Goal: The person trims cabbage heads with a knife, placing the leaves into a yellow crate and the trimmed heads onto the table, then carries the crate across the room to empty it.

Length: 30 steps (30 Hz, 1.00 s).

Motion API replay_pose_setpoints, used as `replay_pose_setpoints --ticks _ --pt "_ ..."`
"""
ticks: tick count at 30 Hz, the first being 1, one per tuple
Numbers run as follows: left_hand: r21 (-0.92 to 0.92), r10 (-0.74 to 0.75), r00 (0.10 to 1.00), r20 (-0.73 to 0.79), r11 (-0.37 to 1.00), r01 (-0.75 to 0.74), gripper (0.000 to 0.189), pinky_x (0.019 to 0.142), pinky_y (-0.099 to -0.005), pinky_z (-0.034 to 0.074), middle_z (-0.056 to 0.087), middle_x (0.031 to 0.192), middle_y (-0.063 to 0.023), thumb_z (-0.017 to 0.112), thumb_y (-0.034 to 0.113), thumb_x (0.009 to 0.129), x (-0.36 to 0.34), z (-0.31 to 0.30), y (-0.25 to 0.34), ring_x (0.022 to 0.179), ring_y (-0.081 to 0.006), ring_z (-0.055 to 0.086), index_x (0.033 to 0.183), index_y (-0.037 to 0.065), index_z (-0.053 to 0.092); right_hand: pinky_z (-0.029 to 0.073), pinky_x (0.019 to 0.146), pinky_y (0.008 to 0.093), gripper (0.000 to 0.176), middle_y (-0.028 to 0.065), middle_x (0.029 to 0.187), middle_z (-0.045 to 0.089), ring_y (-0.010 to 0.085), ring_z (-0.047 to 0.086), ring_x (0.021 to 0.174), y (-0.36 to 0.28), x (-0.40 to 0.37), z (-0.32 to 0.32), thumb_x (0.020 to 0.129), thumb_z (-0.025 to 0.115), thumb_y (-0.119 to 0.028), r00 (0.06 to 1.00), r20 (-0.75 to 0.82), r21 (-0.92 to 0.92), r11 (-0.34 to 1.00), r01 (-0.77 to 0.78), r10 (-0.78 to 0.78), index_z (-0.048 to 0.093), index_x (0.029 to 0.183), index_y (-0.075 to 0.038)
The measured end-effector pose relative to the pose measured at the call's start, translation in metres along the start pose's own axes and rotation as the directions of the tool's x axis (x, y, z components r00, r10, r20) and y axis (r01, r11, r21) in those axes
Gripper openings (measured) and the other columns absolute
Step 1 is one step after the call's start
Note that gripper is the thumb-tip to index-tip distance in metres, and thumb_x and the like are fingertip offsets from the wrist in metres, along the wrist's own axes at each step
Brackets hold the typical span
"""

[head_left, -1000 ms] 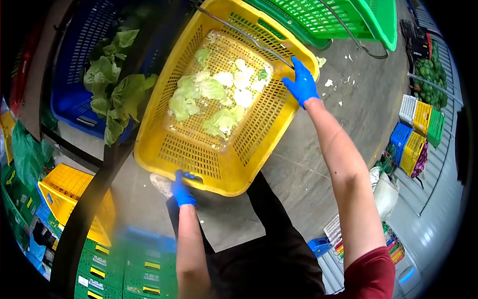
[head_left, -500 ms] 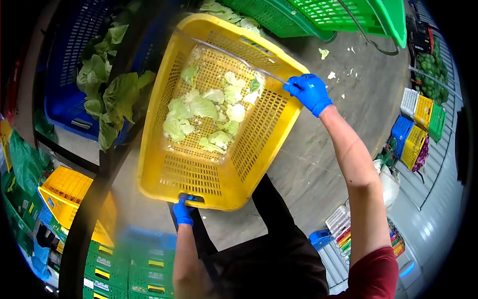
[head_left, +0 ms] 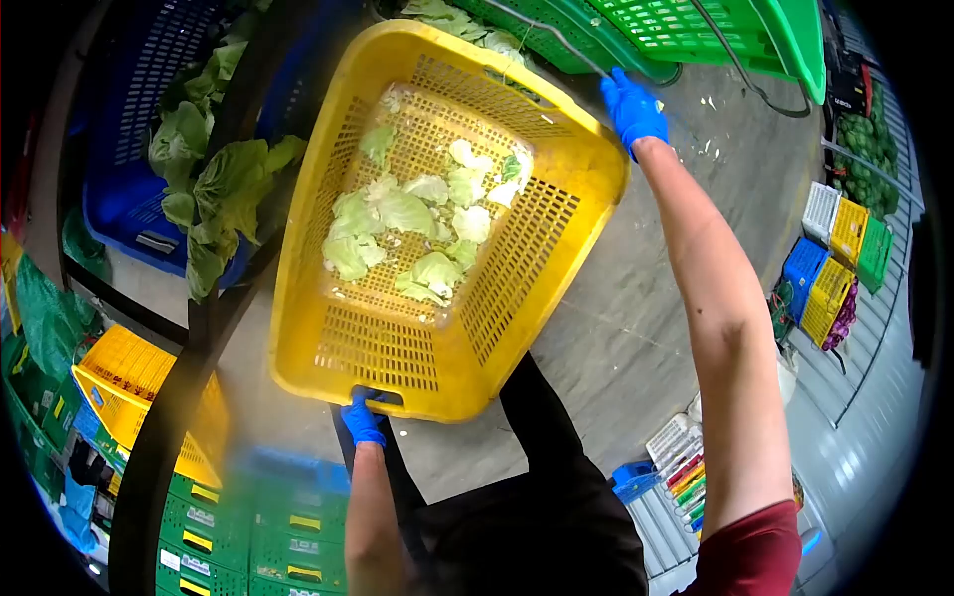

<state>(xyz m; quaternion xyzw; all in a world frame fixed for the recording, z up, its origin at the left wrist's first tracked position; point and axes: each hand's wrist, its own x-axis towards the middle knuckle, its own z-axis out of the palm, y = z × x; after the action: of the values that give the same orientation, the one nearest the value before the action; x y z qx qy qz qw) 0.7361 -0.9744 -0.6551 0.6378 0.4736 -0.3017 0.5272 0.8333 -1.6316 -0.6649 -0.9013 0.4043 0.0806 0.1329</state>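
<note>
A yellow plastic crate (head_left: 537, 343) with perforated walls stands tilted before me, loose pale-green cabbage leaves (head_left: 402, 211) on its bottom. At its near rim, my left hand (head_left: 364, 418) has its fingers hooked into the handle slot. My right hand (head_left: 634, 107), also in a blue glove, is closed around the end of a thin metal rod (head_left: 542, 25). That hand is past the crate's far right corner, apart from the rim. The rod runs up and left out of view, so its far end is hidden.
At the upper left, a blue crate (head_left: 129, 214) holds large leaves behind a dark post (head_left: 164, 437). Green crates (head_left: 735, 35) stand at the top. Stacked green crates (head_left: 204, 526) and a yellow crate (head_left: 124, 372) are lower left. Leaf scraps lie on the grey floor (head_left: 616, 343).
My right hand has moved up and right with the rod, which lay across the yellow crate and is now beyond its far rim. My left hand keeps its hold; the crate has barely shifted.
</note>
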Motion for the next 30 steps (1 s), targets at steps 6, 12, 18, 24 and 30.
replay_pose_setpoints --ticks 6,12,18,24,30 --pt "-0.124 -0.024 0.999 -0.039 0.992 0.019 0.03 0.06 -0.0361 0.053 0.06 0.086 -0.0113 0.058 0.011 0.08 -0.013 0.018 0.01 0.068 -0.0248 0.061 0.108 0.0 0.055 0.013 0.114 0.0365 0.08 0.0138 0.149 0.028 0.0278 0.021 0.14 0.012 -0.018 0.001 0.09 0.032 -0.065 0.918 0.397 0.44 0.874 -0.205 0.016 0.024 0.146 -0.009" --pt "-0.263 -0.152 0.978 0.14 0.947 0.185 0.039 0.068 -0.049 0.052 0.059 0.096 -0.0121 0.057 0.006 0.075 -0.004 0.008 0.011 0.08 -0.0333 0.06 0.114 0.008 0.053 0.02 0.111 0.0345 0.08 0.0107 0.145 0.037 0.0214 0.032 0.134 0.032 -0.029 0.001 0.088 0.034 -0.068 0.718 0.694 0.496 0.691 -0.526 0.049 0.038 0.141 -0.008" --pt "-0.284 -0.17 0.965 0.198 0.933 0.222 0.023 0.065 -0.0443 0.049 0.058 0.084 -0.0093 0.059 0.017 0.076 -0.01 0.014 0.026 0.073 -0.0284 0.057 0.097 0.007 0.057 0.033 0.105 0.0318 0.067 0.0073 0.132 0.051 0.0192 0.048 0.12 0.042 -0.119 0.027 0.089 0.051 -0.053 0.841 0.383 0.8 0.318 -0.509 0.383 0.043 0.136 -0.006" --pt "-0.312 -0.137 0.937 0.323 0.919 0.242 0.018 0.066 -0.0429 0.047 0.05 0.075 -0.0078 0.062 0.022 0.073 -0.019 0.055 0.079 0.072 -0.0254 0.053 0.079 0.008 0.051 0.04 0.098 0.0341 0.053 0.0073 0.128 0.055 0.0218 0.053 0.113 0.005 -0.143 0.022 0.091 0.056 -0.038 0.806 0.541 0.841 -0.15 -0.52 0.238 0.046 0.132 -0.008" --pt "-0.07 0.117 0.915 0.385 0.993 -0.097 0.035 0.088 -0.0356 0.045 0.056 0.104 -0.0051 0.062 0.013 0.083 -0.016 0.074 0.079 0.097 -0.0197 0.054 0.116 0.007 0.051 0.045 0.092 0.0433 0.063 0.0246 0.127 0.052 0.0342 0.053 0.117 -0.036 -0.225 0.012 0.085 0.063 -0.03 0.913 0.29 0.425 0.817 -0.391 0.286 0.037 0.135 -0.003"
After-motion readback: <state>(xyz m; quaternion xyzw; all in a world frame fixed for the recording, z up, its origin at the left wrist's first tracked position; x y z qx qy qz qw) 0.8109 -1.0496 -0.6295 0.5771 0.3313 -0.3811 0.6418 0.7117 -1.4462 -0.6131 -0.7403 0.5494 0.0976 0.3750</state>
